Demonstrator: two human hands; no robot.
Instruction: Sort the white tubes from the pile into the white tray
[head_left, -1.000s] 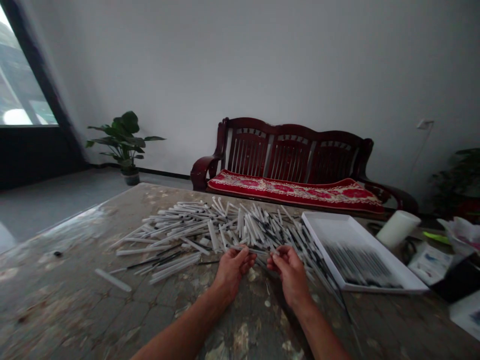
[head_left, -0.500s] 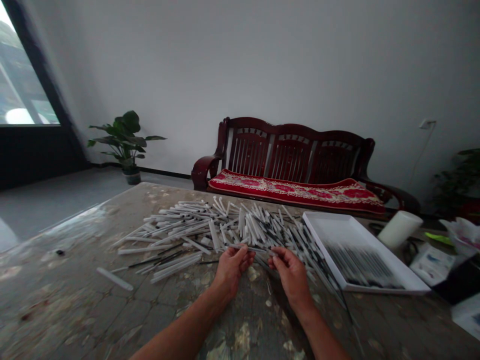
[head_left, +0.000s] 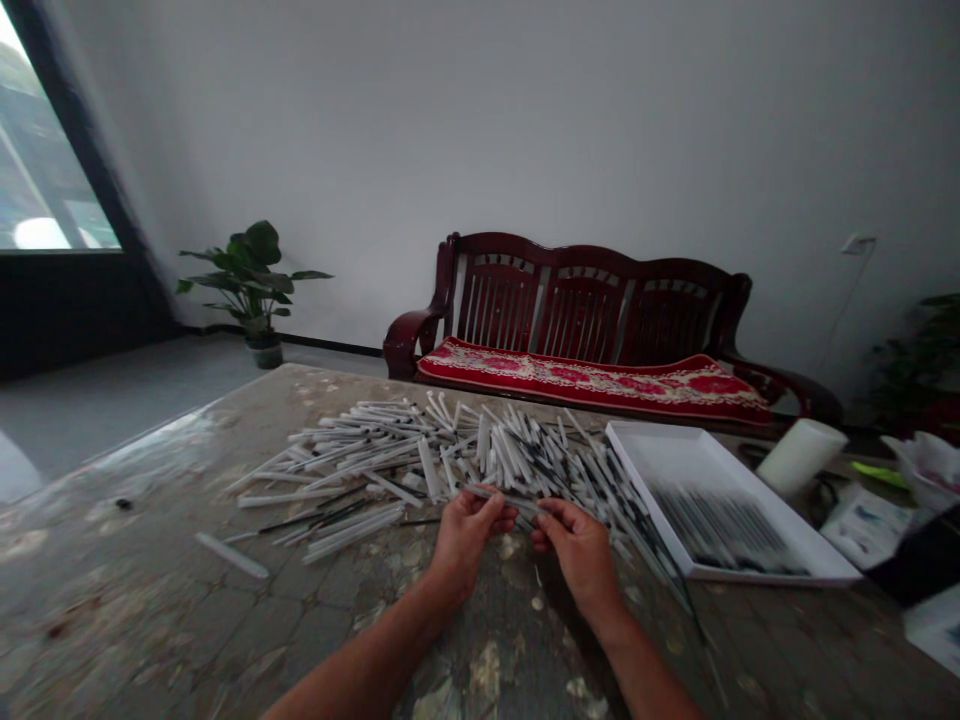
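Between my hands a thin, greyish see-through tube (head_left: 517, 502) is held roughly level. My left hand (head_left: 466, 530) pinches its left end with thumb and fingers. The right end sits in the closed fingers of my right hand (head_left: 576, 545). Whether a dark rod is inside the tube is too small to make out. Just beyond both hands spreads a loose heap of whitish tubes and thin dark rods (head_left: 360, 450). One whitish tube (head_left: 232, 556) lies apart on the left.
A shallow white box (head_left: 697, 450) on the right holds a row of dark-tipped thin sticks (head_left: 727, 525). Beside it are a white roll (head_left: 802, 458) and a small packet (head_left: 862, 525). Behind the patterned table (head_left: 255, 640) stand a wooden bench (head_left: 577, 310) and a potted plant (head_left: 259, 275).
My right hand has shifted slightly left and down, closer to my left hand. The tube between them shows more clearly, its left end now projecting past my left fingers.
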